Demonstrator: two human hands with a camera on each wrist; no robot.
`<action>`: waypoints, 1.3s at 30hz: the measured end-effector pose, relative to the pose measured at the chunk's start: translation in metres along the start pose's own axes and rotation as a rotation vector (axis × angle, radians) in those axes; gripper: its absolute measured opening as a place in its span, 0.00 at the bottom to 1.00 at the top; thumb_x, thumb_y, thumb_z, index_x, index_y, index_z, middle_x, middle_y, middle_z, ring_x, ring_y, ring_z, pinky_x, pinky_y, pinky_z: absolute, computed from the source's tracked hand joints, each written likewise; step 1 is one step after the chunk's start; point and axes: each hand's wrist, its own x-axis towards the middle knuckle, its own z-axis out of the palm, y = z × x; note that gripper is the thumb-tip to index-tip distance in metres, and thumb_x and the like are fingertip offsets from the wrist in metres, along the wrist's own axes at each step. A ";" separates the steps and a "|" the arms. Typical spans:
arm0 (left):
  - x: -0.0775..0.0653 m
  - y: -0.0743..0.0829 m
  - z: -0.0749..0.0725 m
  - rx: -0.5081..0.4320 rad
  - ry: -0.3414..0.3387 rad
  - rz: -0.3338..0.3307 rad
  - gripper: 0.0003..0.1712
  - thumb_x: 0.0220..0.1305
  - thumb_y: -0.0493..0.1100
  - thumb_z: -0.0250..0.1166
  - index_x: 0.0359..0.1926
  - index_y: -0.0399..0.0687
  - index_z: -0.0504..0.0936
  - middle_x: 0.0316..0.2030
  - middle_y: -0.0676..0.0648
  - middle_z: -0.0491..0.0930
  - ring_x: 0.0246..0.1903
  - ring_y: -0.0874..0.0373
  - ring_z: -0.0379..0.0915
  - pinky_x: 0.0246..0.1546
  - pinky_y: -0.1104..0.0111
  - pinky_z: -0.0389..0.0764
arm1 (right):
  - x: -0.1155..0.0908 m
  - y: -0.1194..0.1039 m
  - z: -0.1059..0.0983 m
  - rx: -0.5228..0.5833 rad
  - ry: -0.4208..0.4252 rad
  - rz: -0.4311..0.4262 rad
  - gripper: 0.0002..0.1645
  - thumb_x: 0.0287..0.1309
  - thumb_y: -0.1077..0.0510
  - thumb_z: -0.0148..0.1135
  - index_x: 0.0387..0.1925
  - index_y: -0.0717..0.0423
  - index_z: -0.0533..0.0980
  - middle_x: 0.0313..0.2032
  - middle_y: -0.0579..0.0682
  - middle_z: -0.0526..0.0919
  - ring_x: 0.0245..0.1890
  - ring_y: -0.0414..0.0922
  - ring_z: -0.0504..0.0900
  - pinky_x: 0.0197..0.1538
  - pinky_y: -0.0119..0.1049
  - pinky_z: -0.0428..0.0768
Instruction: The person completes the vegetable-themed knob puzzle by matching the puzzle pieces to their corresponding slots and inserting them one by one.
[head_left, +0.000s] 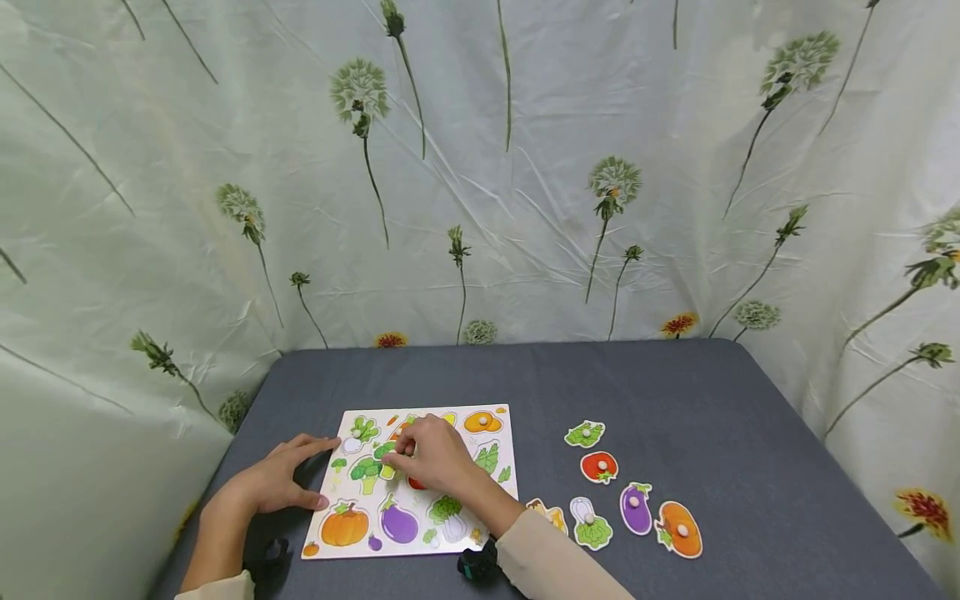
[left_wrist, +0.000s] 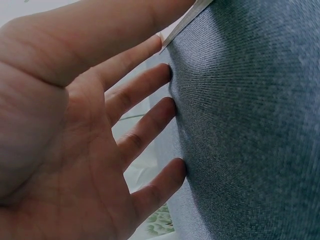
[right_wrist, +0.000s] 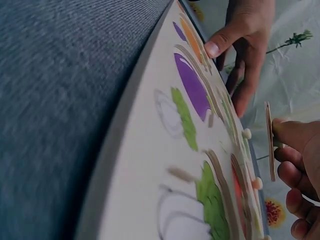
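My right hand [head_left: 442,454] pinches a broccoli puzzle piece [head_left: 385,452] above the white vegetable board [head_left: 412,550]. In the right wrist view the piece [right_wrist: 270,145] shows edge-on, raised off the board, with thumb and fingertips at its back. Just left of it on the board is the printed broccoli picture [head_left: 366,472]. My left hand [head_left: 273,479] lies at the board's left edge, fingers extended, thumb by the lower left side. The left wrist view shows that hand [left_wrist: 85,145] with spread fingers, fingertips at the dark cloth. Part of the board is hidden behind my right hand.
Loose knobbed pieces lie right of the board: leafy green [head_left: 585,433], tomato [head_left: 599,467], eggplant [head_left: 636,508], pumpkin [head_left: 679,529] and white-stemmed cabbage [head_left: 592,523]. My right sleeve [head_left: 555,558] partly covers a yellow-brown piece [head_left: 557,518]. A floral curtain [head_left: 525,208] hangs behind the table.
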 end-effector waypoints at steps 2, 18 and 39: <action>-0.001 -0.001 0.000 -0.002 0.002 0.011 0.57 0.46 0.58 0.83 0.75 0.50 0.69 0.70 0.33 0.64 0.68 0.27 0.56 0.60 0.28 0.64 | 0.001 -0.001 0.004 -0.031 0.010 -0.012 0.15 0.58 0.42 0.76 0.23 0.43 0.84 0.21 0.34 0.78 0.25 0.28 0.67 0.30 0.20 0.66; -0.001 0.000 0.000 -0.020 0.010 0.003 0.57 0.45 0.57 0.83 0.75 0.52 0.69 0.69 0.35 0.66 0.67 0.29 0.58 0.60 0.29 0.64 | 0.004 -0.014 0.028 -0.162 0.018 -0.003 0.18 0.57 0.40 0.75 0.20 0.40 0.80 0.19 0.32 0.70 0.28 0.30 0.67 0.39 0.26 0.68; -0.001 0.001 0.001 -0.007 0.020 0.013 0.56 0.44 0.57 0.84 0.74 0.52 0.70 0.70 0.35 0.65 0.68 0.28 0.57 0.60 0.28 0.64 | 0.007 -0.024 0.043 -0.199 -0.003 -0.001 0.17 0.57 0.39 0.75 0.21 0.40 0.81 0.19 0.32 0.73 0.24 0.30 0.65 0.36 0.25 0.65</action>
